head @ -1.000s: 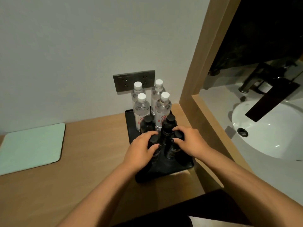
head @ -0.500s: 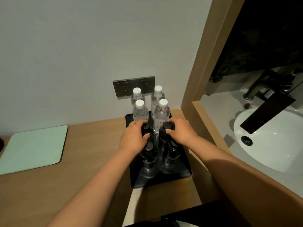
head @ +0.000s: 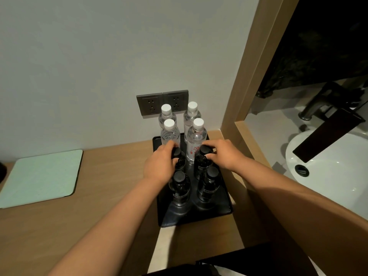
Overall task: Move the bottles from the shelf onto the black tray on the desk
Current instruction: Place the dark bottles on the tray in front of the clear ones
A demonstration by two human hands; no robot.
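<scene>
Tray (head: 217, 216): centre of frame, on the desk (head: 99, 196); four clear bottles (head: 196, 136) at its back, four dark bottles (head: 180, 188) in front
Left hand (head: 159, 166): curled round a dark bottle's top
Right hand (head: 223, 154): likewise
Progress: seemingly near the end — shelf out of view

The tray (head: 223, 213) is black, and on it stand four clear bottles (head: 196, 136) with white caps, one bearing a white label with red print, and four black bottles (head: 180, 188) with black caps. The counter (head: 111, 176) is light brown wood, the mat (head: 39, 178) on it pale mint green with a dark edge. The wall sockets (head: 151, 104) are dark grey on a pale grey-white wall (head: 99, 56), and the basin (head: 328, 176) is white.
</scene>
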